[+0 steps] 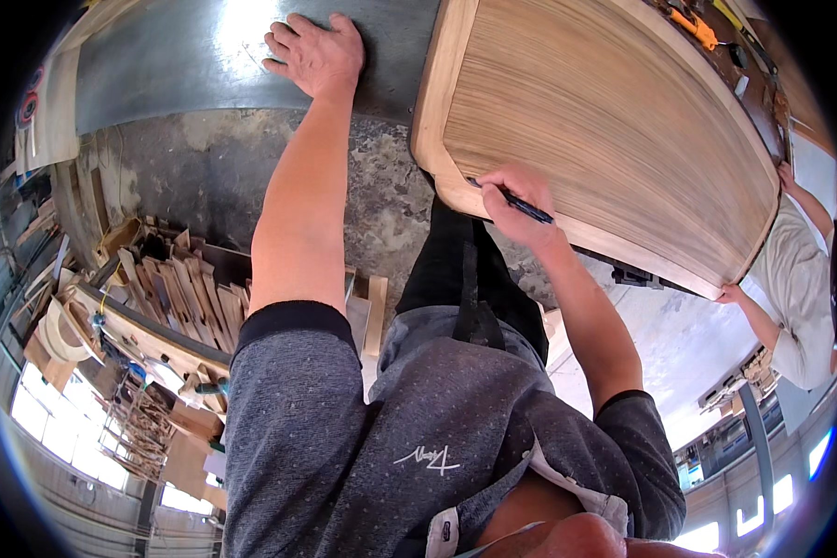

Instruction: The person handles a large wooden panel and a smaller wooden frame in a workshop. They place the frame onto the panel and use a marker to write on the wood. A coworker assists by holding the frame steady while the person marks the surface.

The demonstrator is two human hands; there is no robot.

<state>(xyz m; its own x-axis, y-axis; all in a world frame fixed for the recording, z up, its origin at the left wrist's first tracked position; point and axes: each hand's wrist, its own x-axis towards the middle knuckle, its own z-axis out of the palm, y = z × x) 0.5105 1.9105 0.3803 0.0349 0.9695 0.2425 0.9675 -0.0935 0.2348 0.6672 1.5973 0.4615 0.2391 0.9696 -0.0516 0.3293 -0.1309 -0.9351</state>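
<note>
My left hand [318,54] lies with its fingers spread on a dark, shiny metal tabletop [177,70]. In my right hand [519,205] is a black pen [527,205], its tip end close to the near left corner of a framed wooden panel [604,121]. The panel has a paler wood border around a striped-grain centre. The fingers of my right hand are closed around the pen and partly hide it. Whether the tip touches the wood I cannot tell.
At the right, another person [795,279] holds the panel's far end with both hands. An orange-handled tool [693,28] lies beyond the panel. Wood offcuts [181,288] stand upright at the lower left, beside a workbench [149,325]. Stained concrete floor [381,186] shows below the metal tabletop.
</note>
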